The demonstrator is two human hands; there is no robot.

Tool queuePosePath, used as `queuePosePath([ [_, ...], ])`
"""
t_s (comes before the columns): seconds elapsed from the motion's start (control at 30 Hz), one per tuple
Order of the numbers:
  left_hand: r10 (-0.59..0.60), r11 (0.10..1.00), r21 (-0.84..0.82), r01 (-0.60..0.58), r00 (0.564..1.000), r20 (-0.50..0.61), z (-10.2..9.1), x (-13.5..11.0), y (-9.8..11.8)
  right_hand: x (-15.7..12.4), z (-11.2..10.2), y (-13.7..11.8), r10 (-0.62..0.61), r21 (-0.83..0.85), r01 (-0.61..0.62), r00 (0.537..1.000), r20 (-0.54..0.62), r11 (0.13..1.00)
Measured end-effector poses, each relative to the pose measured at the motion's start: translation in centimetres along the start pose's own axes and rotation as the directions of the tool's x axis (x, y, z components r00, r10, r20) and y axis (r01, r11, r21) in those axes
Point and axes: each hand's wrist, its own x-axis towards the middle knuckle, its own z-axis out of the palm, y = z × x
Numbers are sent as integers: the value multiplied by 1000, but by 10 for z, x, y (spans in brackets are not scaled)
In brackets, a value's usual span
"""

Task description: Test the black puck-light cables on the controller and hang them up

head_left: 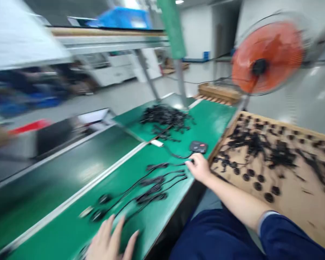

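Observation:
My right hand is by the near edge of the green work surface. Its thumb and fingers are pinched on the end of a black cable, close beside a small black box with a lit red display. Several bundled black cables lie below and to the left of that hand, with round black ends toward the left. At the bottom, my left hand spreads its fingers over the surface near those round ends. Blur hides whether it touches a cable.
A heap of black cables lies farther up the surface, with a white piece in front of it. On the right, a cardboard-coloured board carries many black cables. An orange fan stands behind it. Green-wrapped post rises at the back.

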Motion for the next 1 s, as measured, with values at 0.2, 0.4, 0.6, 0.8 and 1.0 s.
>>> queuePosePath([
  [0.2,-279,922,280,266,960,7,-46,-67,-6,-31,20,-40,-140,340,86,980,140,937],
  [0.4,-442,892,141,429,893,79,-40,-76,-20,-85,20,-92,-364,471,77,747,556,879],
  [0.6,-584,809,-8,588,804,108,-66,-51,-17,-106,-10,-95,-336,442,-15,625,704,897],
  [0.8,-644,135,-412,901,396,654,-78,-42,69,-113,-39,-114,-329,419,-19,587,740,908],
  [1.0,-490,-207,-554,807,404,772,-58,-23,162,-121,-42,-139,-466,441,162,419,779,883],
])
